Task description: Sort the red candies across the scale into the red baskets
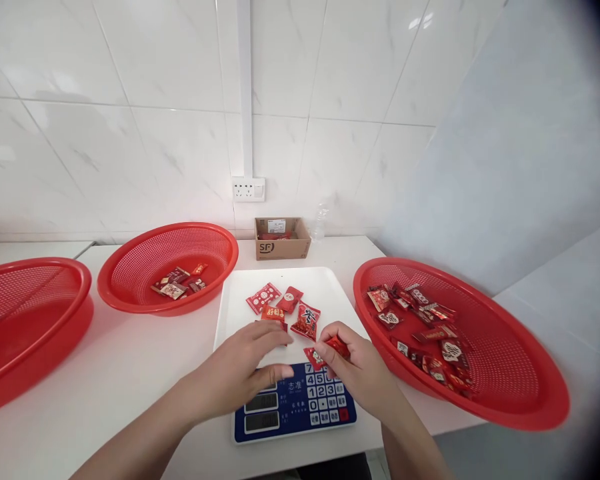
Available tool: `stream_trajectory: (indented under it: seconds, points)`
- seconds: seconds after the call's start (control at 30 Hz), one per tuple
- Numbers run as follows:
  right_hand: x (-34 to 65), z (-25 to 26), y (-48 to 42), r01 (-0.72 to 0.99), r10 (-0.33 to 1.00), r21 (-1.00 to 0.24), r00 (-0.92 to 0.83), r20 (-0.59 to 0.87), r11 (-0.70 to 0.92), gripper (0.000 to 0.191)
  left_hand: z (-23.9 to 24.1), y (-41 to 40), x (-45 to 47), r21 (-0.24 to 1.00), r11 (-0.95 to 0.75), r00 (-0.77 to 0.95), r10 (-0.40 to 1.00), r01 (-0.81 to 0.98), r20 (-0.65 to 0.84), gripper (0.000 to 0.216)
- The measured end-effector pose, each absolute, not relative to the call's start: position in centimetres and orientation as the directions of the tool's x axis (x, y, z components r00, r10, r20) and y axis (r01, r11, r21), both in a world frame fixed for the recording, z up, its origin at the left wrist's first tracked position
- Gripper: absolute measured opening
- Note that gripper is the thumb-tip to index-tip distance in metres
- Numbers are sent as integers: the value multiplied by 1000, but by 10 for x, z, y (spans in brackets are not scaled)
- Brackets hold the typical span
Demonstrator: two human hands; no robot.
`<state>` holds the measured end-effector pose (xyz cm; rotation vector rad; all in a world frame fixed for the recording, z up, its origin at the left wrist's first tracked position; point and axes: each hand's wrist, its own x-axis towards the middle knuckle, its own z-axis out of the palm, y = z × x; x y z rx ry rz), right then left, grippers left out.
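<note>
Left hand (245, 373): was in the lower centre of the frame, palm down over the front edge of the scale (325, 400).
Left fingers (275, 337): lay extended and close together, holding nothing; the tips reached a dark red packet at the near edge of the loose packets (306, 320). Contact cannot be told. The thumb lay apart, over the display.
Right hand (360, 373): was just right of the left hand, over the keypad corner of the scale.
Right fingers: thumb and forefinger pinched a red packet (339, 347).
Red packet: was held just above the front right part of the white platter (330, 287), beside a second packet (314, 358) lying at the platter edge.
Loose packets: four or five lay in a cluster at the middle of the platter, some touching.
Right basket (505, 363): red mesh, right of the frame, just beside the scale; it held many red packets on its left side.
Middle basket (145, 260): red mesh, upper left of the scale; it held a few packets.
Left basket (30, 313): red, at the left edge of the frame, cut off by it.
Cardboard box (282, 248): stood open behind the scale, against the tiled wall.
Table (130, 373): white, carried all items.
</note>
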<state>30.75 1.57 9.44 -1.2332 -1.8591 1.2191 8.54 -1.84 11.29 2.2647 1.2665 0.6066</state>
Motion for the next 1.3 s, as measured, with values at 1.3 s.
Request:
stream_trajectory:
  seconds: [1.3]
  points:
    - [281,92,-13,227,742,-886,-648,173,405,48,103,-46,110,956,-182,459,886,228,59,47]
